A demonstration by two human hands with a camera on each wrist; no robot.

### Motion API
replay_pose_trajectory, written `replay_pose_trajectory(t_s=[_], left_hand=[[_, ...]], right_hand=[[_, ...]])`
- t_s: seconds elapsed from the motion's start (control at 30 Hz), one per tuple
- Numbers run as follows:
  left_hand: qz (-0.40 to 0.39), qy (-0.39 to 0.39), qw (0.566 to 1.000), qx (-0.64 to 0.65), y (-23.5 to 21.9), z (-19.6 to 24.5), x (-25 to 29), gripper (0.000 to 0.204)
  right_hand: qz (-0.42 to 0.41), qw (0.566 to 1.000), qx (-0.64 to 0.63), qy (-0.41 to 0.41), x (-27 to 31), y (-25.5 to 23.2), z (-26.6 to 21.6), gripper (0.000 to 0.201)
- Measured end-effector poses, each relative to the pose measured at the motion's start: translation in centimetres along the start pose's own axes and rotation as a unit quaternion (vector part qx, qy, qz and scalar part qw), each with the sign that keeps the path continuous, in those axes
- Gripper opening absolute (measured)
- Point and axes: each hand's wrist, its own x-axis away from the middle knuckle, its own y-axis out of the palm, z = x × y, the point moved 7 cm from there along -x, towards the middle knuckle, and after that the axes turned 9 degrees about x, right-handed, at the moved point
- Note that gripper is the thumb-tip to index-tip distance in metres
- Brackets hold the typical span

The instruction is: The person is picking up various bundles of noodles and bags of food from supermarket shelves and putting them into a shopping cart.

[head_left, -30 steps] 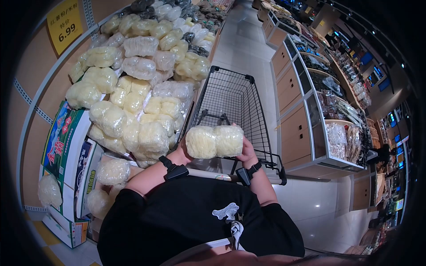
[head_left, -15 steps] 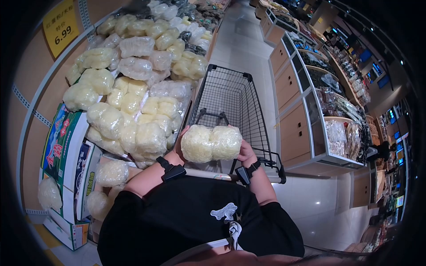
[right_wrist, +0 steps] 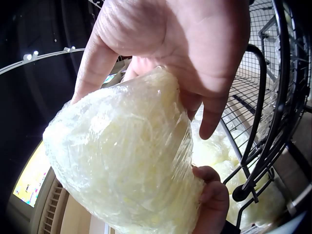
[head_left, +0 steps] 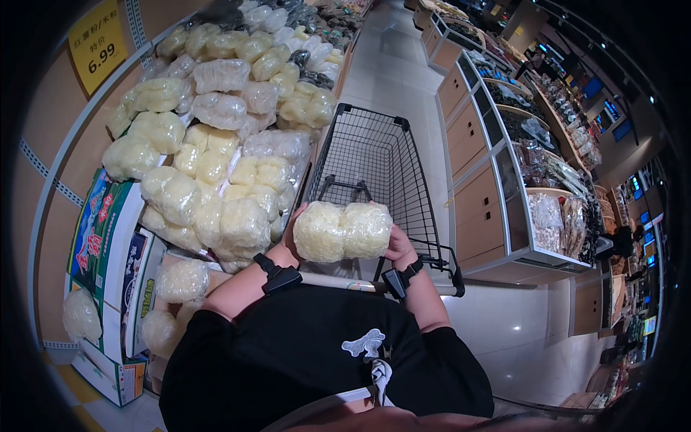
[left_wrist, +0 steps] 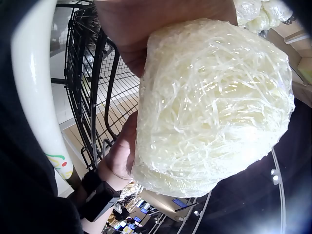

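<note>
A plastic-wrapped pack of dried vermicelli noodles point(head_left: 343, 231) sits between both hands, held up in front of the chest, above the handle end of a shopping cart point(head_left: 374, 165). The pack is made of two rounded, pale cream bundles joined side by side under tight, glossy cling film; the left wrist view shows fine tangled strands pressed against the wrinkled film. The left hand point(head_left: 294, 237) grips the left bundle from its outer side, fingers curled behind it and palm against the wrap. The right hand point(head_left: 398, 246) cups the right bundle, its thumb and fingers spread round the end, as the right wrist view shows close up.

The cart is black wire mesh with a pale handle bar point(head_left: 338, 284) running just below the hands. A black strap with a small device point(head_left: 279, 275) sits on each wrist, above black sleeves. To the left, a sloping shelf carries a heap of similar wrapped noodle packs point(head_left: 216, 165), lumpy and translucent, some whiter, some yellower, above printed cardboard boxes point(head_left: 108, 237). A yellow price sign point(head_left: 101, 43) reads 6.99. Wooden display cabinets point(head_left: 482, 194) line the right of the shiny tiled aisle.

Compared with a second ago, the pack is slightly higher and tipped a little to the left, with the left hand's fingers showing more at its upper edge; the last half second changes almost nothing.
</note>
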Motion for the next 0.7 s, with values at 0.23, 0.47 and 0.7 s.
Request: replay_pose_trajectory(t_s=[0.23,0.47,0.7], left_hand=[[-0.021,-0.007,1.000,-0.019,-0.30,0.20,-0.06,0.053],[-0.023,-0.004,1.000,-0.010,-0.12,0.04,-0.10,0.053],[-0.014,-0.010,1.000,-0.003,0.21,-0.12,-0.01,0.052]], right_hand=[[0.002,1.000,0.008,0.001,0.00,-0.97,0.43,0.090],[0.008,1.000,0.007,0.003,0.07,-0.48,0.28,0.091],[0.015,1.000,0.006,0.004,0.09,-0.75,0.39,0.092]])
